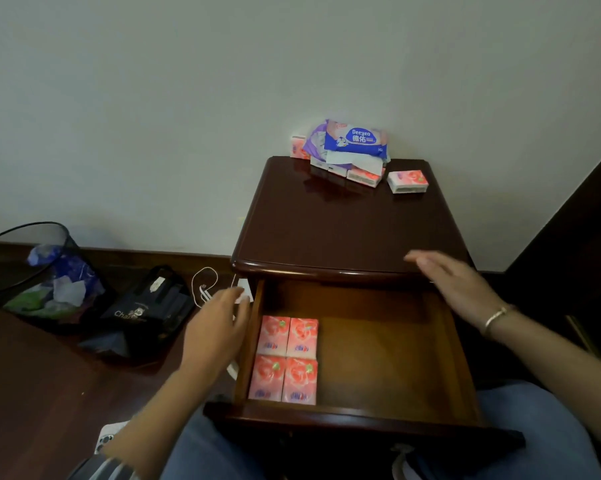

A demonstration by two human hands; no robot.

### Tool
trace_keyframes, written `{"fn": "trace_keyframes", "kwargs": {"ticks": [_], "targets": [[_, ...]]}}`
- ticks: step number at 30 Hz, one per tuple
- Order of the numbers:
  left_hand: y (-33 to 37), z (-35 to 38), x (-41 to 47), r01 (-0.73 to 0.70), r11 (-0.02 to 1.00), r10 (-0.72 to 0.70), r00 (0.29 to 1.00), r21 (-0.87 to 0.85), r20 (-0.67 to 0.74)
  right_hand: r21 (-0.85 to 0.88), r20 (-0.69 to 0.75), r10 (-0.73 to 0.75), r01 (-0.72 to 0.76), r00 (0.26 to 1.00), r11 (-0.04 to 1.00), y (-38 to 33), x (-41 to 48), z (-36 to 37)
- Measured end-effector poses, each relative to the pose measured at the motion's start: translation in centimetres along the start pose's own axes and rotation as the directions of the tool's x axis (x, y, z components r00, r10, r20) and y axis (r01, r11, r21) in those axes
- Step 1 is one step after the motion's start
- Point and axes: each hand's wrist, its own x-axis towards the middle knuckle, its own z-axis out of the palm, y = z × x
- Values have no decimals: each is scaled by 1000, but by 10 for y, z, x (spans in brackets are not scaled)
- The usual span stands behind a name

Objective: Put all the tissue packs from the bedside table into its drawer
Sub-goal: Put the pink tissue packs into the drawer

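Hovering empty, fingers loose: left grip beside drawer, right grip over tabletop edge. Bin, bag on floor; wipes pack covering rear tissue pile. Four tissue packs in drawer's left, long axes front-to-back.

The person's left hand, at centre left of the frame, and right hand, at centre right, both extend from bare forearms. A thin, pale metal bracelet circles the right wrist. Along the bottom of the frame, both legs are covered by mid-blue denim jeans.
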Motion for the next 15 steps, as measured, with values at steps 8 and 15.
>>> {"fn": "trace_keyframes", "kwargs": {"ticks": [8, 15], "targets": [[54, 3, 112, -232, 972, 228, 970, -39, -86, -521, -251, 66, -192, 966, 832, 31, 154, -18], [68, 36, 214, -255, 963, 264, 959, 93, -103, -561, -354, 44, -250, 934, 789, 41, 239, -15]]}}
